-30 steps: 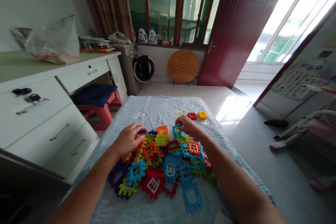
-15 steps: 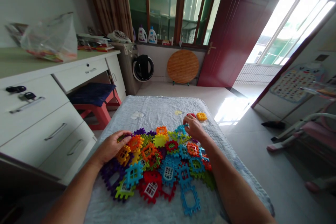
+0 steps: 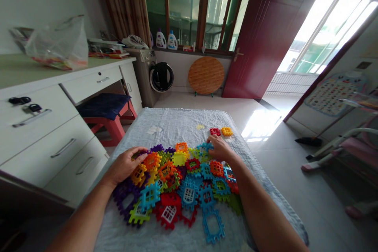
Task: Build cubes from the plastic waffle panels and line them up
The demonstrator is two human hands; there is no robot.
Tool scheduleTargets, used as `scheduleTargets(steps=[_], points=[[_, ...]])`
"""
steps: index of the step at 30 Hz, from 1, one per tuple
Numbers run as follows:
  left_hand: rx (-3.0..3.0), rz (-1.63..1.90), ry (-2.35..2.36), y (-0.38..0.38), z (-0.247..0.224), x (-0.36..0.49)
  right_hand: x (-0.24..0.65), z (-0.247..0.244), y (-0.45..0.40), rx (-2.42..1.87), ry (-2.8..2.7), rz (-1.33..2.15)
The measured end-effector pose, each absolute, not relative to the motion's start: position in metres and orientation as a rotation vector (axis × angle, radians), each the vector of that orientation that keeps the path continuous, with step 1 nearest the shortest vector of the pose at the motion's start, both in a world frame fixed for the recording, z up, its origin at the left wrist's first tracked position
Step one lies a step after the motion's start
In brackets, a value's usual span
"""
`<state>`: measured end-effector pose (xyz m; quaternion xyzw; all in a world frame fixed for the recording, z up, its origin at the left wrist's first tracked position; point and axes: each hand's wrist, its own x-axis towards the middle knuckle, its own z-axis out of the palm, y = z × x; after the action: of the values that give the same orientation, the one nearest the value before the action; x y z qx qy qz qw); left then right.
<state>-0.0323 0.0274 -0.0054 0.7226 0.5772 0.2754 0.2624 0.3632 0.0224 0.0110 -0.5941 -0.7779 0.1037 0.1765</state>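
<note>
A pile of colourful plastic interlocking building blocks, with notched edges and some with window grids, lies on a cloth-covered surface (image 3: pixel 177 120). My left hand (image 3: pixel 129 162) rests at the pile's left side, fingers stretched over an orange block (image 3: pixel 152 161); nothing shows in its grasp. At the far right edge of the pile is my right hand (image 3: pixel 219 148), its fingers bent and loosely apart beside a light-blue block (image 3: pixel 203 148); the fingertips are partly hidden. Just beyond it, a red block (image 3: pixel 215 131) and a yellow block (image 3: pixel 226 131) lie side by side, apart from the pile.
On the left stands a white desk (image 3: pixel 38 76) bearing a plastic bag (image 3: pixel 59 45). A red stool (image 3: pixel 116 129) with a dark top is tucked beside it. Behind are a washing machine (image 3: pixel 144 75), a round wooden board (image 3: pixel 206 75) and a red door (image 3: pixel 265 27).
My right hand has drawn back slightly from the red block toward the pile, leaving that block in plain sight next to the yellow one. My left hand stays where it was.
</note>
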Motion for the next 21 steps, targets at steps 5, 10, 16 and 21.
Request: scheduleTargets(steps=[5,10,16,21], points=[[1.944,0.719,1.573,0.026,-0.003,-0.031,0.367,0.021,0.017,-1.649,-2.2,0.366],[1.937,0.707,1.579,0.024,0.001,-0.029,0.364,0.021,0.016,-1.703,-2.252,0.378],[1.948,0.734,1.567,0.025,-0.001,-0.03,0.365,0.011,0.019,-1.626,-2.286,0.373],[1.976,0.737,1.571,0.026,-0.001,-0.032,0.36,0.013,0.018,-1.587,-2.325,0.351]])
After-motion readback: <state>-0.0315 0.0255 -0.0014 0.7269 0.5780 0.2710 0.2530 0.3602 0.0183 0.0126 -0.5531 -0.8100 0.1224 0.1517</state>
